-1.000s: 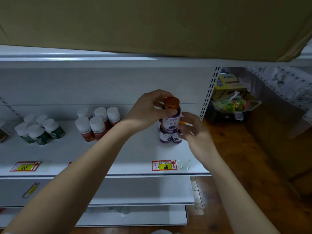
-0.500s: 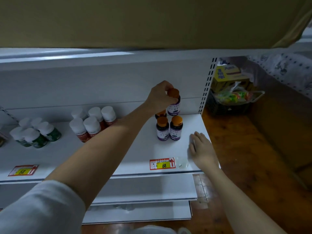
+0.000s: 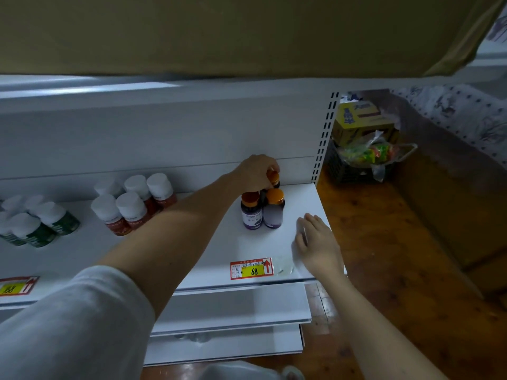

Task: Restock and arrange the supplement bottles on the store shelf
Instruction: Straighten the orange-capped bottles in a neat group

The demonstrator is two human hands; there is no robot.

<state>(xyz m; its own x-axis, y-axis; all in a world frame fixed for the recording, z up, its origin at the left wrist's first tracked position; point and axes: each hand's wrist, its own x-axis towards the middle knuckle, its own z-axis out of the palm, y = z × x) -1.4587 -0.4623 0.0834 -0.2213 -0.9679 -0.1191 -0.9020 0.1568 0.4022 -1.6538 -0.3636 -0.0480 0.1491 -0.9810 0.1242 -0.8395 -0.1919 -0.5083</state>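
On the white shelf (image 3: 299, 204), my left hand (image 3: 255, 172) grips the orange cap of a dark purple-labelled bottle (image 3: 273, 179) at the back, close to the rear panel. Two matching orange-capped bottles (image 3: 261, 212) stand side by side in front of it. My right hand (image 3: 318, 242) rests flat on the shelf to the right of them, fingers straight, holding nothing. A price tag (image 3: 251, 268) marked 68 sits on the shelf's front edge.
Several white-capped bottles with red labels (image 3: 131, 207) stand mid-shelf, and green-labelled ones (image 3: 38, 223) at the left. A large cardboard box (image 3: 247, 31) overhangs above. Past the shelf's right end a dark basket (image 3: 354, 165) with packages sits on the wooden floor. Lower shelves (image 3: 236, 308) lie beneath.
My left hand carried the bottle back and down behind the two front bottles. My right hand let go of it and came down flat on the shelf.
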